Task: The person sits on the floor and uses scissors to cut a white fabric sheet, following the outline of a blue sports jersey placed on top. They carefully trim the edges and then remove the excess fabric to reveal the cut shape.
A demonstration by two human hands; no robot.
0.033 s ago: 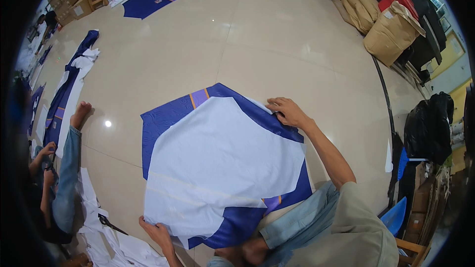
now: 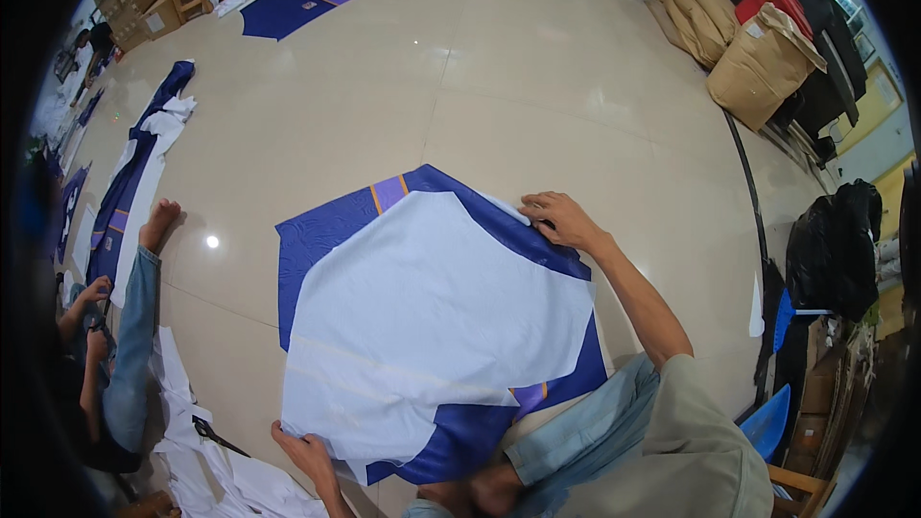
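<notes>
In front of me on the floor lies a blue fabric panel (image 2: 331,230) with a purple band edged in orange. Over most of it rests a white fabric face (image 2: 441,297), faint stripes showing through near its lower part; whether it is a separate piece or the panel's turned-over underside I cannot tell. My left hand (image 2: 309,453) has its fingers closed at the white fabric's lower left corner. Along the upper right edge, my right hand (image 2: 566,223) is bent over the blue fabric, fingers curled on its border.
At lower left, black-handled scissors (image 2: 216,434) lie on white fabric scraps (image 2: 254,484). Another person's bare foot (image 2: 161,223) and hands are at the left, beside a long blue and white fabric strip (image 2: 120,201). Brown sacks (image 2: 763,67) and a black bag (image 2: 833,249) stand right.
The whole view has shifted very slightly. Both my hands stay at the same places on the fabric.
</notes>
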